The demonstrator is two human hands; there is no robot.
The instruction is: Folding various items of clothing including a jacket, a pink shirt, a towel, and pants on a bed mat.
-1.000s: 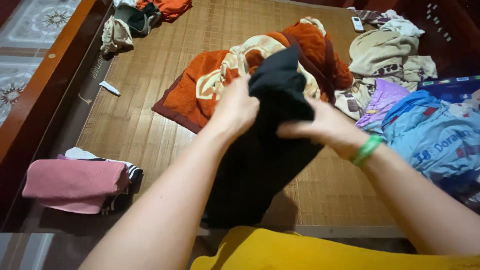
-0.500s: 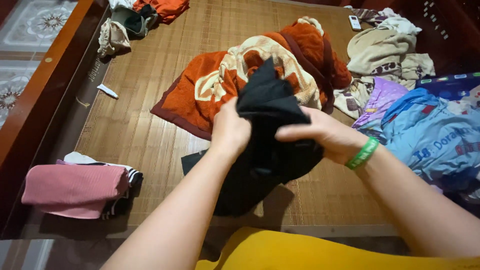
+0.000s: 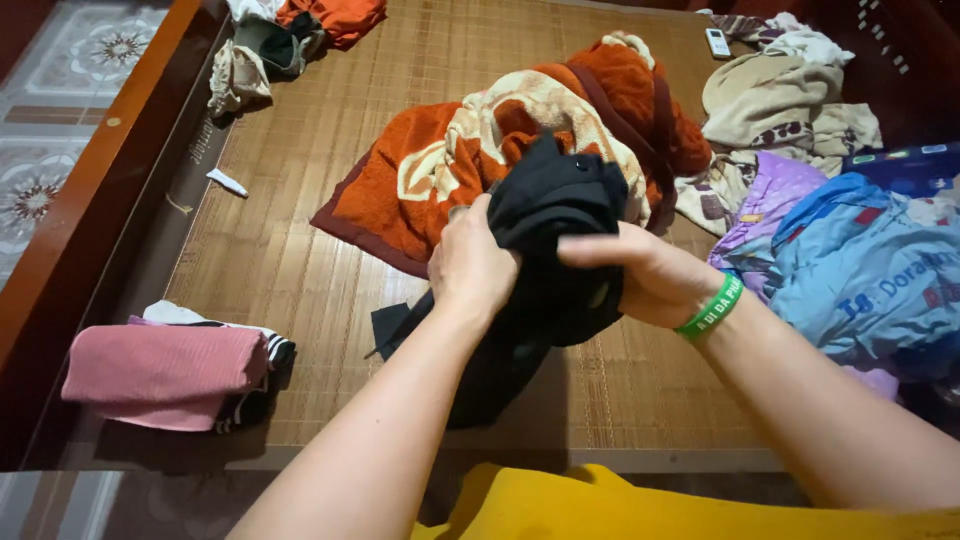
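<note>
Black garment: bunched, kind indeterminate; left hand and right hand both clutch it. Orange patterned blanket at 12 o'clock, partly hidden behind.

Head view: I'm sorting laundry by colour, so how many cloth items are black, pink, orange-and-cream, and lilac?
Black: 1, the black garment gripped by the left hand and right hand
Pink: 1, the folded pink cloth
Orange-and-cream: 1, the orange blanket
Lilac: 1, the lilac cloth
Total: 4
</note>
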